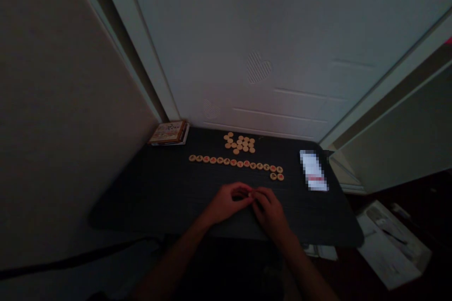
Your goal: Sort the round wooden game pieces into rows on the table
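My left hand (229, 202) and my right hand (270, 210) meet above the near part of the dark table (155, 188), their fingertips pinched together. Whatever lies between those fingertips is too small and dim to make out. Just beyond them runs a long row of round wooden xiangqi pieces (233, 162), face up with red or black characters. Two more pieces, one black-marked (273, 176) and one red-marked (280, 177), sit side by side below the row's right end. Farther back lies a loose cluster of plain-looking pieces (245, 143), no characters visible on them.
A small stack of books (168, 133) rests at the table's back left corner. On the right lies a bright, blurred-out phone-like rectangle (313, 170). A pale wall panel (212, 47) rises behind the table. Boxes or papers (391, 244) are on the floor at right.
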A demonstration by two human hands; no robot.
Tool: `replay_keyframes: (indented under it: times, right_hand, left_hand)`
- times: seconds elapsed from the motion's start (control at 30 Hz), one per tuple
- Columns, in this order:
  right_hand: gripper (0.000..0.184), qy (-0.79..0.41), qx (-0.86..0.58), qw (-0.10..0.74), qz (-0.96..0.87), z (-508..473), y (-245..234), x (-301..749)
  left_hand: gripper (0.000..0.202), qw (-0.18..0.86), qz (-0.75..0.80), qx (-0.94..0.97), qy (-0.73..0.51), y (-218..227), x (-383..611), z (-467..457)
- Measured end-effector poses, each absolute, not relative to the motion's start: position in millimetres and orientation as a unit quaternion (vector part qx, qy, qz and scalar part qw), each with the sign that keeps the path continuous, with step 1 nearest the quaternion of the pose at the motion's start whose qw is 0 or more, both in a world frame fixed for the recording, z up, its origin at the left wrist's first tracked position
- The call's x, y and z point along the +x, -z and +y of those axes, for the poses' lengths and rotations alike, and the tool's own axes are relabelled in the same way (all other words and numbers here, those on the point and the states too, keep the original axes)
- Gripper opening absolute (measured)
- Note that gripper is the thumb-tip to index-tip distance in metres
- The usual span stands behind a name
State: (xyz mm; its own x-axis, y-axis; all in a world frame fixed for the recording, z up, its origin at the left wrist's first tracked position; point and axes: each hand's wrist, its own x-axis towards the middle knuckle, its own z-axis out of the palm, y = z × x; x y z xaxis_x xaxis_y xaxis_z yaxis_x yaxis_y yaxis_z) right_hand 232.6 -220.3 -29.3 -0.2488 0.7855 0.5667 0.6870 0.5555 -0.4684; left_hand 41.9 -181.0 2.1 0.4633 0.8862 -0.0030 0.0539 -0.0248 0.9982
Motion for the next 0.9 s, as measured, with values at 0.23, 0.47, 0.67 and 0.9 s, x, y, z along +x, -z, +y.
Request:
replay_keyframes:
  times: [0.23, 0.47, 0.67, 0.9]
  right_hand:
    - [0.02, -0.063, -0.472, 0.403, -0.781, -220.6, 27.2, 230.4]
    - [0.02, -0.067, -0.482, 0.405, -0.774, -219.1, 29.3, 229.9]
    - [0.023, -0.096, -0.47, 0.422, -0.769, -218.4, 28.1, 229.0]
    - [0.025, -0.097, -0.475, 0.434, -0.759, -219.7, 22.6, 227.1]
  left_hand:
    - [0.024, 0.551, 0.387, 0.643, -0.365, -1.3, 44.8, -184.1]
    - [0.024, 0.506, 0.423, 0.648, -0.381, 0.7, 49.9, -188.9]
    - [0.021, 0.5, 0.425, 0.646, -0.39, 2.2, 51.7, -187.1]
    - [0.02, 0.499, 0.43, 0.637, -0.4, 6.8, 52.6, -184.5]
